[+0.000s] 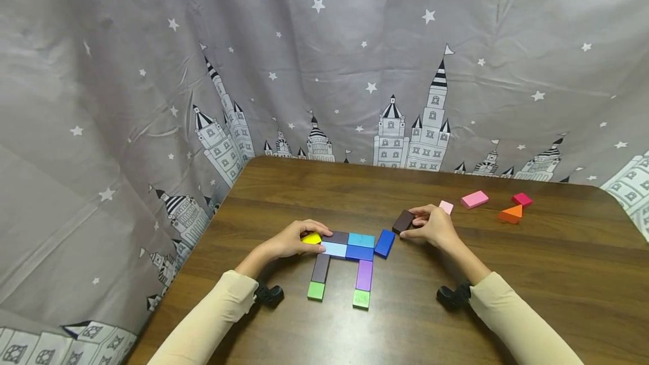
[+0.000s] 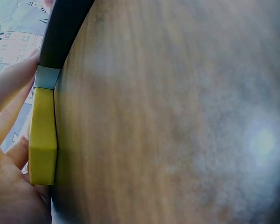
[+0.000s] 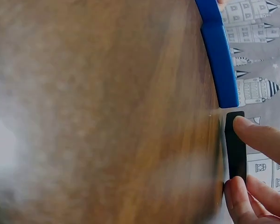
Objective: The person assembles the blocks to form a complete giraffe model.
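Observation:
In the head view, the right hand [image 1: 433, 227] pinches a dark brown rectangular block [image 1: 403, 221] between thumb and fingers. That block [image 3: 235, 147] lies close to the end of a tilted blue block [image 1: 385, 243]. The left hand [image 1: 293, 239] rests at the left end of a flat block figure, its fingertips touching a dark block [image 1: 337, 237] and a light blue block [image 1: 333, 249]. Between its thumb and fingers sits a yellow block [image 2: 43, 135], partly covered. The figure also has a cyan block [image 1: 361, 240], a blue block [image 1: 359, 252] and two legs.
One leg is a dark block [image 1: 320, 268] above a green one [image 1: 316, 290]; the other is purple [image 1: 364, 274] above green [image 1: 361, 299]. Beyond the right hand lie a pale pink block [image 1: 446, 207], a pink block [image 1: 474, 199], an orange triangle [image 1: 511, 214] and a red block [image 1: 522, 199].

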`<move>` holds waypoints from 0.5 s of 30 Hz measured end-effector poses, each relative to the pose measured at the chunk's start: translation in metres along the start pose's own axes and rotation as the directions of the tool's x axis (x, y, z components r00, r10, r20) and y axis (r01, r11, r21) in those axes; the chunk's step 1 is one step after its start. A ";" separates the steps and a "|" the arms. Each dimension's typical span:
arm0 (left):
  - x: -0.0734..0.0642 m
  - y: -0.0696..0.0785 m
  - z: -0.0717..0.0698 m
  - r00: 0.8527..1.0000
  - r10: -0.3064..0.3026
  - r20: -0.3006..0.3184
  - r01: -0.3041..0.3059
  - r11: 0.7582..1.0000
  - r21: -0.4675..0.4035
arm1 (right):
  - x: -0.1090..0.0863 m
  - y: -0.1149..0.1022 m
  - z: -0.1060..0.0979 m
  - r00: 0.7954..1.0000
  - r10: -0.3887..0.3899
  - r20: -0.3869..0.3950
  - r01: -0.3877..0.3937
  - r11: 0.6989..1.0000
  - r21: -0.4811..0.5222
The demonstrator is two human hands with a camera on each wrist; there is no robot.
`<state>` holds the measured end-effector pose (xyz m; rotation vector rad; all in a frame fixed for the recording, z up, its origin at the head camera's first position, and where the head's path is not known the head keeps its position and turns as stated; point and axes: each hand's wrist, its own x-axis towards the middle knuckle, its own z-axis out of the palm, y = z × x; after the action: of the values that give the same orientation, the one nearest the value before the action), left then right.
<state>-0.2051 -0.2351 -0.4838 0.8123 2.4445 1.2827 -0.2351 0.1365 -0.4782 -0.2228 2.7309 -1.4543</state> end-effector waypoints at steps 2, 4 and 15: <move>0.000 0.002 0.000 1.000 -0.003 -0.001 0.003 1.000 -0.002 | 0.001 0.000 0.000 1.000 -0.007 0.009 0.007 1.000 0.005; 0.000 0.003 0.000 1.000 -0.006 -0.004 0.006 1.000 -0.009 | 0.002 -0.001 0.000 1.000 -0.016 0.015 0.016 1.000 0.009; -0.003 0.019 0.001 1.000 -0.026 -0.004 0.026 0.999 -0.027 | 0.005 0.001 0.002 0.999 -0.028 0.040 0.028 1.000 -0.012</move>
<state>-0.1954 -0.2269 -0.4687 0.7686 2.4276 1.3073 -0.2401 0.1347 -0.4801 -0.2887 2.7165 -1.4238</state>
